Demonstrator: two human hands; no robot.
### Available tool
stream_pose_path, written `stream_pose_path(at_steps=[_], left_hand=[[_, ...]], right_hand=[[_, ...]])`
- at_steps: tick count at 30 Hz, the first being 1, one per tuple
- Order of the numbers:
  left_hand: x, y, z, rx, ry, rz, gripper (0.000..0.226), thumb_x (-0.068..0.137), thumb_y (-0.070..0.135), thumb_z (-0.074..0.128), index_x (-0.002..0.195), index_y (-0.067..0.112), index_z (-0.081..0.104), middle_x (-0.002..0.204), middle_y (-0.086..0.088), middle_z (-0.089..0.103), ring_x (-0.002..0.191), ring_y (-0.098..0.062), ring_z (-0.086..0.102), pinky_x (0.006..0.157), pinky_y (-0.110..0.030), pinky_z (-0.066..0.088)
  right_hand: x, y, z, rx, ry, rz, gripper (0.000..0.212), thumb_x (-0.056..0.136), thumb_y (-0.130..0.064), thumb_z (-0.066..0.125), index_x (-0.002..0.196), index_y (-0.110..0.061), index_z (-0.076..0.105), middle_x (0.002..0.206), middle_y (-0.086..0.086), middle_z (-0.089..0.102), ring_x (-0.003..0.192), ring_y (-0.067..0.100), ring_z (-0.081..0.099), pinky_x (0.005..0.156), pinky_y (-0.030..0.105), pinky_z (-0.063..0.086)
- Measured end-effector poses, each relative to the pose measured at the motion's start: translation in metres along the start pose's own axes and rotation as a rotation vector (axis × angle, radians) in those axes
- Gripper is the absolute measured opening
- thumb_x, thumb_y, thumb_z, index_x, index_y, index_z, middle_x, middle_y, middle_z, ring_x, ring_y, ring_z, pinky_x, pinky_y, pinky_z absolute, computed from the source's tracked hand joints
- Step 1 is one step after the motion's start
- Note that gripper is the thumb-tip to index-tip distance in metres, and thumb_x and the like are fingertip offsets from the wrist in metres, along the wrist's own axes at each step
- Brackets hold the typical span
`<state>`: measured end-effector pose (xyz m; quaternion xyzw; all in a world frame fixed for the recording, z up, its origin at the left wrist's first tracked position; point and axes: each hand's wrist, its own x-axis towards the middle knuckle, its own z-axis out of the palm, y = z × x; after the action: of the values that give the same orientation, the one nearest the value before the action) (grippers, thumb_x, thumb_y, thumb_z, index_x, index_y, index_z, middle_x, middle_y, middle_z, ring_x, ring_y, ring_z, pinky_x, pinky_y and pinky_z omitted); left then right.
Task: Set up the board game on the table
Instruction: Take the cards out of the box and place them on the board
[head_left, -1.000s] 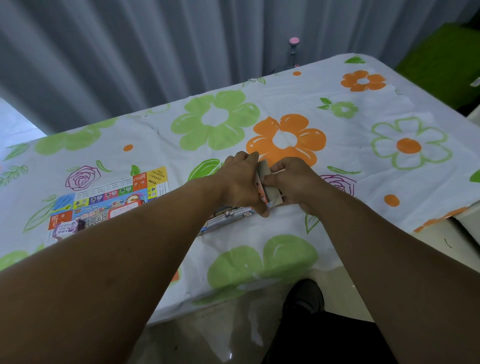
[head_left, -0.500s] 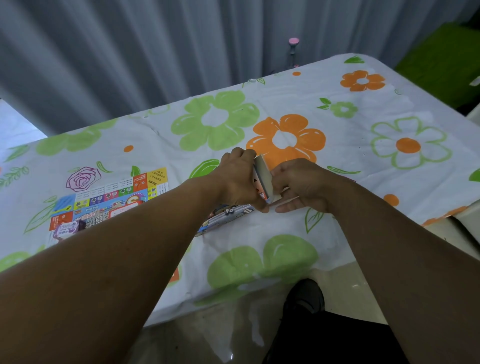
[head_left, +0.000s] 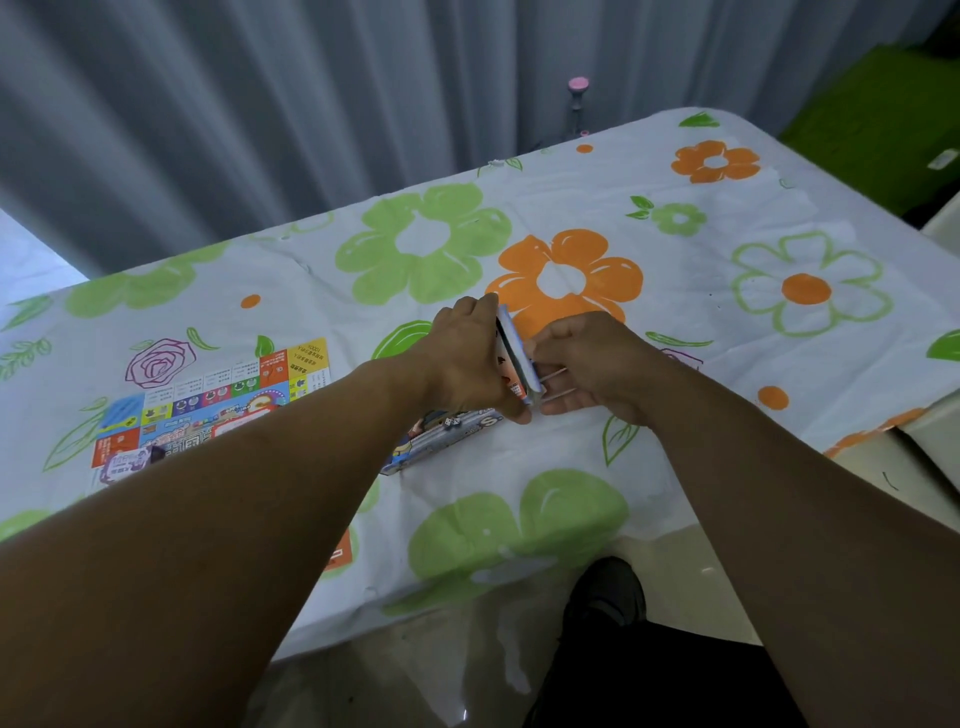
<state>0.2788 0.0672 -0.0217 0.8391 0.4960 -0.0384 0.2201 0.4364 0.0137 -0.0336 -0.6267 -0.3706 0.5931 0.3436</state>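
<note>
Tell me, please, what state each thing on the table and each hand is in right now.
game board: unfolded, flat on the tablecloth.
game box: lying flat, next to the left hand.
card stack: on edge, gripped by the left hand.
elastic band: apparently stretched off the card stack by the right hand.
purple pack: lying on the game board's near corner.

Partly Hidden

The left hand (head_left: 465, 358) covers much of the thin upright printed cardboard pack (head_left: 511, 358). The pale thin strips (head_left: 551, 382) pinched by the right hand (head_left: 597, 369) are too slight to identify. The left forearm hides part of the flat striped box (head_left: 452, 434)
</note>
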Motion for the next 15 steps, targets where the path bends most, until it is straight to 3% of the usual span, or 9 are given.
stream_pose_path(at_steps=[4, 11, 15], left_hand=[[-0.0006, 0.001, 0.0027, -0.015, -0.008, 0.008, 0.142, 0.053, 0.049, 0.095, 0.158, 0.008, 0.008, 0.148, -0.011, 0.034, 0.137, -0.03, 0.03, 0.111, -0.035, 0.031], [0.0013, -0.0028, 0.0046, 0.003, 0.023, 0.042, 0.12, 0.049, 0.054, 0.094, 0.144, 0.012, 0.033, 0.129, -0.006, 0.045, 0.119, -0.027, 0.041, 0.1, -0.035, 0.04], [0.0017, -0.0044, 0.0051, 0.005, 0.038, 0.048, 0.12, 0.049, 0.054, 0.094, 0.144, 0.012, 0.034, 0.13, -0.006, 0.046, 0.118, -0.027, 0.041, 0.099, -0.036, 0.04]], right_hand=[[0.0027, 0.0023, 0.0015, -0.04, 0.042, -0.025, 0.016, 0.095, -0.012, 0.065, 0.106, 0.0, 0.064, 0.087, 0.018, 0.074, 0.07, 0.028, 0.074, 0.067, 0.04, 0.063], [0.0014, -0.0006, 0.0059, -0.099, 0.082, -0.075, 0.005, 0.096, -0.006, 0.061, 0.095, -0.001, 0.061, 0.08, 0.019, 0.072, 0.058, 0.025, 0.07, 0.057, 0.036, 0.062], [0.002, -0.0013, 0.0094, -0.155, 0.103, -0.121, 0.007, 0.095, -0.005, 0.062, 0.09, 0.0, 0.06, 0.09, 0.029, 0.07, 0.069, 0.034, 0.07, 0.066, 0.045, 0.063]])
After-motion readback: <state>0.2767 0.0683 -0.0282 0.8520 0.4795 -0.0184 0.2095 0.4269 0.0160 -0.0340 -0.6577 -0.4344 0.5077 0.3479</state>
